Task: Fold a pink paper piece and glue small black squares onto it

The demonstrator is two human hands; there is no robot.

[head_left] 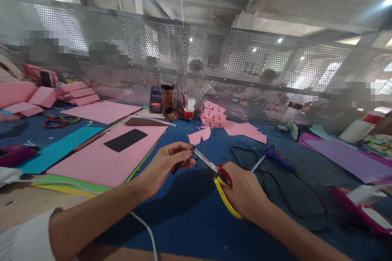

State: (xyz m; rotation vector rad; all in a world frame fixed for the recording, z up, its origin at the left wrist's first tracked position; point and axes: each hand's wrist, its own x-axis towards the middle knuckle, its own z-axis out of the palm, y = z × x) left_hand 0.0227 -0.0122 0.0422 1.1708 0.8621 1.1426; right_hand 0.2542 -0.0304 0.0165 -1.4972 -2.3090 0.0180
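Note:
My right hand (245,189) is closed round the red and yellow handles of a pair of scissors (206,160), whose blades point left and away from me. My left hand (170,165) pinches a small piece of black paper (177,167), partly hidden by the fingers. The blade tips meet the left fingertips, so I cannot make out exactly how they lie on the paper. Beyond both hands are cut pink paper pieces (199,135) and a pile of folded pink pieces with black dots (213,115). A black paper rectangle (126,140) lies on pink sheets (92,159) to the left.
A blue glue gun (278,158) with its black cord lies right of my right hand. Purple sheets (352,153) are farther right. A red and white cup (189,112) and a brown jar (168,98) stand by the perforated metal screen (214,57). Another pair of scissors (56,122) rests at left.

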